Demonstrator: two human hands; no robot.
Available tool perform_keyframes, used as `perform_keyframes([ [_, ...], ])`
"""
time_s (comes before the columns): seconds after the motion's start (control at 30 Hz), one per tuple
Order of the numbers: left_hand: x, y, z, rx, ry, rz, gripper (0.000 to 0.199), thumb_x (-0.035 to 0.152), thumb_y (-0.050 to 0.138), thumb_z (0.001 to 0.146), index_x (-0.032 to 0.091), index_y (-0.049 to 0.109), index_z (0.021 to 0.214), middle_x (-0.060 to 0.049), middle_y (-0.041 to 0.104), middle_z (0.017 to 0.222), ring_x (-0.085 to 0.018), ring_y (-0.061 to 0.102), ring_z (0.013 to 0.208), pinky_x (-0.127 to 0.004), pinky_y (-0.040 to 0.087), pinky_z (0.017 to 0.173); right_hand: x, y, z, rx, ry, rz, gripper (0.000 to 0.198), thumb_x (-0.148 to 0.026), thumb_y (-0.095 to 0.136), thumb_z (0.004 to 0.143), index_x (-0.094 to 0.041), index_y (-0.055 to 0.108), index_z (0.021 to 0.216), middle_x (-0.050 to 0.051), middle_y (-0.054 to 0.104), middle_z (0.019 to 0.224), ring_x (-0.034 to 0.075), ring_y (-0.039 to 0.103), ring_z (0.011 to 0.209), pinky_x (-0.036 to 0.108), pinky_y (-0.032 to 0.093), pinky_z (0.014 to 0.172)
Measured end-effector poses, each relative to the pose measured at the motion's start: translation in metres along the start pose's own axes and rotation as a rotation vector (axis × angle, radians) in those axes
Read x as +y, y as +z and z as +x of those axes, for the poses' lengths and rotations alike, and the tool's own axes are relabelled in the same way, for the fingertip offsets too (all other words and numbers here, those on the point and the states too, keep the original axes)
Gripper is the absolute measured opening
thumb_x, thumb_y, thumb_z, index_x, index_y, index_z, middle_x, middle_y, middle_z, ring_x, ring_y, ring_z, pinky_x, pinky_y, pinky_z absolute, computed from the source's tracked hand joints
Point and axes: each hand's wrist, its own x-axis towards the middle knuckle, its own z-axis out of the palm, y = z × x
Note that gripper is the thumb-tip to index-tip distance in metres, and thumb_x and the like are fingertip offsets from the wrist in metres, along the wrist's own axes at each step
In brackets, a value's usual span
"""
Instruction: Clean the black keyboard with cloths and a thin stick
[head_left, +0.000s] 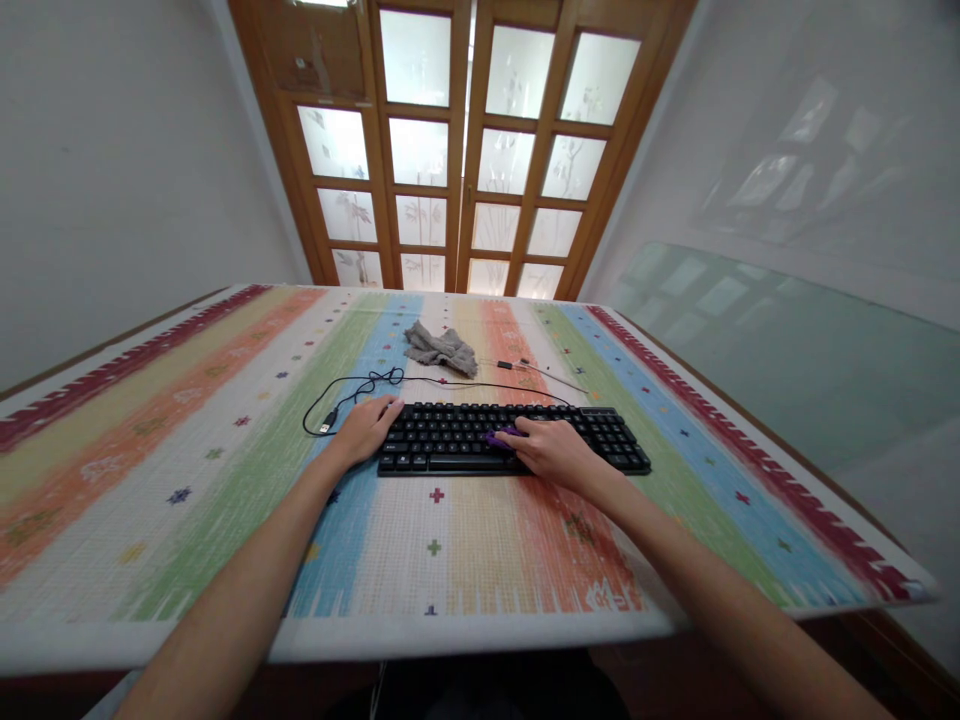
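A black keyboard (450,440) lies flat on the striped tablecloth in front of me. My left hand (366,428) grips its left end, with the fingertips reaching over the upper left corner. Over the right-middle keys, my right hand (551,448) is closed on a small purple tool (501,438). The tool touches or sits just above the keys; its exact kind is mostly hidden by the fingers. A black cable (480,383) runs from behind the keyboard to the left and ends in a USB plug (327,425) beside my left hand.
Behind the keyboard lies a crumpled grey cloth (441,350). To its right are a small black piece (505,365) and a thin rod-like item (559,378). The striped tablecloth (247,500) covers the table. Walls stand on both sides, with glazed wooden doors (461,150) beyond.
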Motion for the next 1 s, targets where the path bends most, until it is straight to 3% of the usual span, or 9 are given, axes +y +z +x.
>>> perform_keyframes([
  [0.13,0.0,0.0,0.0,0.001,0.0,-0.003,0.05,0.055,0.025,0.095,0.022,0.062,0.094,-0.009,0.073,0.099,-0.028,0.065,0.096,-0.04,0.047,0.093,0.003,-0.001,0.002,-0.037,0.046,0.046,0.046,-0.026,0.036,0.1,-0.033,0.059,0.14,0.008,0.067,0.1,0.014,0.057,0.07,0.026,0.027,0.057],
  [0.5,0.002,-0.001,0.0,-0.006,-0.002,0.011,0.051,0.055,0.024,0.096,0.021,0.063,0.095,-0.01,0.073,0.102,-0.028,0.065,0.1,-0.04,0.046,0.095,-0.001,-0.01,0.0,-0.128,0.004,0.079,0.043,-0.027,0.036,0.101,-0.022,0.066,0.131,0.01,0.069,0.099,0.016,0.061,0.076,0.026,0.03,0.058],
  [0.67,0.003,-0.002,0.0,-0.01,-0.005,-0.002,0.052,0.056,0.024,0.095,0.021,0.062,0.095,-0.011,0.072,0.101,-0.029,0.065,0.099,-0.041,0.047,0.094,0.001,-0.015,-0.001,-0.076,0.009,0.107,0.037,-0.029,0.044,0.098,-0.023,0.072,0.121,0.008,0.07,0.093,0.015,0.061,0.074,0.026,0.031,0.059],
  [0.8,0.004,-0.002,0.0,-0.014,-0.007,-0.008,0.051,0.056,0.024,0.094,0.021,0.062,0.094,-0.011,0.072,0.099,-0.029,0.065,0.098,-0.042,0.046,0.094,0.006,-0.011,0.001,0.057,0.072,0.124,0.034,-0.03,0.045,0.098,-0.02,0.077,0.106,0.008,0.07,0.091,0.016,0.062,0.076,0.026,0.032,0.061],
  [0.9,0.003,-0.002,0.0,-0.012,-0.006,-0.013,0.05,0.055,0.025,0.095,0.021,0.062,0.095,-0.01,0.072,0.101,-0.029,0.065,0.099,-0.041,0.046,0.094,0.009,-0.006,0.001,0.155,0.129,0.135,0.036,-0.029,0.043,0.1,-0.02,0.076,0.111,0.01,0.071,0.097,0.017,0.063,0.079,0.026,0.036,0.064],
  [1.0,0.002,-0.002,0.0,-0.012,-0.005,-0.013,0.05,0.056,0.025,0.095,0.021,0.062,0.095,-0.01,0.072,0.101,-0.028,0.065,0.098,-0.041,0.046,0.093,0.009,-0.003,0.002,0.082,0.098,0.144,0.037,-0.023,0.044,0.098,-0.022,0.071,0.123,0.01,0.073,0.102,0.018,0.066,0.085,0.026,0.04,0.068],
])
